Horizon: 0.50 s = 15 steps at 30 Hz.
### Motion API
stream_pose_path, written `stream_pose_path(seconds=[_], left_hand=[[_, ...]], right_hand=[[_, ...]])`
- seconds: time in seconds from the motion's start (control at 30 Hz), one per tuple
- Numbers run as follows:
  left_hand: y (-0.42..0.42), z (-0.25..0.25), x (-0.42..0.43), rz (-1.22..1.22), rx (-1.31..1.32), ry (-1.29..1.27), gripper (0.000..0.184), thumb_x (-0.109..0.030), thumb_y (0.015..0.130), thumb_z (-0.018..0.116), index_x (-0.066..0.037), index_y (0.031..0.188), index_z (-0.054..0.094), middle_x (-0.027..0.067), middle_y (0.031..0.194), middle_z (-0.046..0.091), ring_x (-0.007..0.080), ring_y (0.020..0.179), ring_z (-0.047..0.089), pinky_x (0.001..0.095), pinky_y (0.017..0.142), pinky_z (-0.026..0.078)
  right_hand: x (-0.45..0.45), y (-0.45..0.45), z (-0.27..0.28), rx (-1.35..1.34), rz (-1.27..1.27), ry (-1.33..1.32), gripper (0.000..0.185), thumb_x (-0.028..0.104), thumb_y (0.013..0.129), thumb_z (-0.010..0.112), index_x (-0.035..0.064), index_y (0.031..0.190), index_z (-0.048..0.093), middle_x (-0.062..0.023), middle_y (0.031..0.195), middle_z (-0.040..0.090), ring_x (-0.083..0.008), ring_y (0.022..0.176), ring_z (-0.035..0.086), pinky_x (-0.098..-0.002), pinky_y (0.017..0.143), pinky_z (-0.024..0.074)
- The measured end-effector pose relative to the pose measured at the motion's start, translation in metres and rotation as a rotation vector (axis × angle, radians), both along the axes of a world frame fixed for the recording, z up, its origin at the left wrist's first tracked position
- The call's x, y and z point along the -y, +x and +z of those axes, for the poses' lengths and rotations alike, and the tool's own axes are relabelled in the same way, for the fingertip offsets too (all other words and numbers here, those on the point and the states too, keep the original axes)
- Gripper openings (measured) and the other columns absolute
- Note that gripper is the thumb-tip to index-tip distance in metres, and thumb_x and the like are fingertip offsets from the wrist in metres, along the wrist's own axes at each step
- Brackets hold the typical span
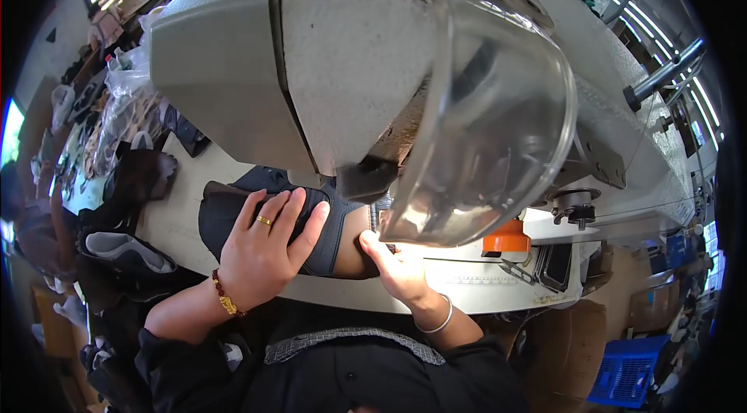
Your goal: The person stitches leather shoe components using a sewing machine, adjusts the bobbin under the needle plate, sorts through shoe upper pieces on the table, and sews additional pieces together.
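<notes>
A dark navy and brown shoe upper (342, 236) lies under the head of a grey sewing machine (358, 47). My left hand (268, 246) rests on its left part, fingers stretched out and spread over the dark fabric. At its right edge, close to the lit needle area, my right hand (401, 269) pinches the piece with the thumb on top; the other fingers are partly hidden. A clear plastic guard (498, 133) covers much of the needle area, so the needle itself cannot be made out.
An orange object (506, 239), small snips (516, 271) and a dark case (554, 267) lie right on the white table (459, 296). Dark shoe uppers (128, 250) pile up at left. A cardboard box (568, 351) and blue crate (629, 370) stand low at right.
</notes>
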State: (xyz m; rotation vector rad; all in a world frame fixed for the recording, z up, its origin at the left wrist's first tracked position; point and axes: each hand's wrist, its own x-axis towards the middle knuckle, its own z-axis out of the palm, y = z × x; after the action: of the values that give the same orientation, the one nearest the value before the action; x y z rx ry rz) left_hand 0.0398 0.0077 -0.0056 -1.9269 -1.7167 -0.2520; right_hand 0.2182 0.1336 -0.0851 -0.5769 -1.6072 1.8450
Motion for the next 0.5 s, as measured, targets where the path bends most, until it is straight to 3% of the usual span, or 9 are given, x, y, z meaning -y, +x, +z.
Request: stream_pose_path(seconds=[0.27,0.37,0.43,0.5], left_hand=[[-0.007,0.004,-0.003,-0.01,0.0,-0.061,0.046,-0.015,0.082,0.053,-0.006,0.127,0.059,0.0175,0.113,0.06,0.0301,0.102,0.06,0.0482,0.093,0.049],[-0.007,0.008,-0.005,-0.004,-0.005,-0.066,0.047,-0.014,0.082,0.053,-0.005,0.127,0.058,0.0164,0.109,0.06,0.03,0.101,0.06,0.0485,0.093,0.048],[-0.006,0.012,-0.009,-0.004,-0.019,-0.064,0.047,-0.013,0.081,0.053,-0.004,0.127,0.058,0.0156,0.106,0.06,0.0299,0.099,0.06,0.0488,0.093,0.048],[-0.005,0.013,-0.013,0.001,-0.027,-0.069,0.048,-0.012,0.081,0.053,-0.003,0.128,0.058,0.0149,0.103,0.06,0.0296,0.097,0.06,0.0488,0.093,0.048]], right_hand=[[0.0,-0.005,0.015,-0.022,-0.012,-0.057,0.016,0.008,0.095,0.065,-0.0039,0.105,0.07,-0.0054,0.104,0.07,-0.0074,0.094,0.063,-0.0224,0.084,0.0511],[-0.01,-0.008,0.005,-0.013,-0.077,0.429,0.014,0.004,0.093,0.066,-0.0038,0.104,0.069,-0.0044,0.101,0.069,-0.0093,0.091,0.062,-0.0238,0.082,0.0507],[-0.015,-0.012,-0.006,-0.099,-0.05,0.308,0.009,0.004,0.095,0.062,-0.002,0.098,0.068,-0.0033,0.094,0.065,-0.0103,0.088,0.059,-0.0247,0.081,0.0495],[-0.035,-0.002,-0.05,-0.043,0.119,0.32,0.026,0.009,0.095,0.057,0.002,0.12,0.056,-0.0081,0.112,0.061,-0.0186,0.104,0.058,-0.0317,0.093,0.0464]])
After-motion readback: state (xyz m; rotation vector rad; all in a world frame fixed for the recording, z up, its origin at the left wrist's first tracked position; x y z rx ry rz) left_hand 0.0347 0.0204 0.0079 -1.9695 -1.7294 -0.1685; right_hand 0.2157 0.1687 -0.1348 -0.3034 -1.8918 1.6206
